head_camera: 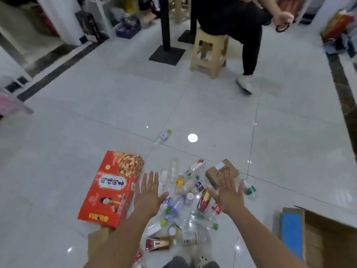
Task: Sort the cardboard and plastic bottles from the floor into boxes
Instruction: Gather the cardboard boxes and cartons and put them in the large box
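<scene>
A heap of several plastic bottles (pixel 178 205) lies on the white tiled floor in front of me. One clear bottle with a green cap (pixel 162 137) lies apart, farther out. A red printed cardboard box (pixel 112 188) lies flat left of the heap. A small brown cardboard box (pixel 218 172) sits at the heap's far right. My left hand (pixel 149 191) hovers over the heap's left side, fingers spread, holding nothing. My right hand (pixel 229 194) hovers over the right side, also spread and empty, partly covering the brown box.
An open brown cardboard box with a blue flap (pixel 316 235) stands at the lower right. A person sits on a beige plastic stool (pixel 209 53) ahead, one foot on the floor. A black table base (pixel 167 55) stands beside it. Shelves line both sides.
</scene>
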`<move>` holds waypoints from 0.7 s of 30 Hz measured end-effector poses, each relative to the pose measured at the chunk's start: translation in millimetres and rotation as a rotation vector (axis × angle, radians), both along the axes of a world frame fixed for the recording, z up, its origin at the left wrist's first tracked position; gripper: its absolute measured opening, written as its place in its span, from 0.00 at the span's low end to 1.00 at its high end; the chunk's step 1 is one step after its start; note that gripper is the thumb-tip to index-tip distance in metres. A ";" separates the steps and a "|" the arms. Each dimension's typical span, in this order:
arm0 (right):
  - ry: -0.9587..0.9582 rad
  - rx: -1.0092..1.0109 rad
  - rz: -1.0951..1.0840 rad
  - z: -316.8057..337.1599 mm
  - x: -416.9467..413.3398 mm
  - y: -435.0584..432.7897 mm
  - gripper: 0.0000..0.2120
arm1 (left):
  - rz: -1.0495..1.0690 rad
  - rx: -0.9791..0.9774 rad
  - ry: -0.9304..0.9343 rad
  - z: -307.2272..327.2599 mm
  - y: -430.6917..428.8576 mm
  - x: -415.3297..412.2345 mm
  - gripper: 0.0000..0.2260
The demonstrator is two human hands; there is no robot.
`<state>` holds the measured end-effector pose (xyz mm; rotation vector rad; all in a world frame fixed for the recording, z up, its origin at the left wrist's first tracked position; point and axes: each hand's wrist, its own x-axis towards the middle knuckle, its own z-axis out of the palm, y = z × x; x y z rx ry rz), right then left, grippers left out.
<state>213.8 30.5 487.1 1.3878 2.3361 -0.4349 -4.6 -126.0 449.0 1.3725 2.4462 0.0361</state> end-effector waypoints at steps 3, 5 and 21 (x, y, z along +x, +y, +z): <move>0.024 0.041 0.147 -78.1 -51.4 -1.7 0.65 | 0.155 -0.052 0.008 -67.3 -29.7 -22.2 0.53; 0.043 0.074 0.215 -144.2 -84.2 -7.7 0.63 | 0.263 -0.060 0.026 -126.3 -43.4 -38.0 0.54; 0.195 -0.010 0.662 -469.1 -267.2 -88.8 0.66 | 1.047 -0.062 -0.144 -455.3 -158.4 -126.8 0.46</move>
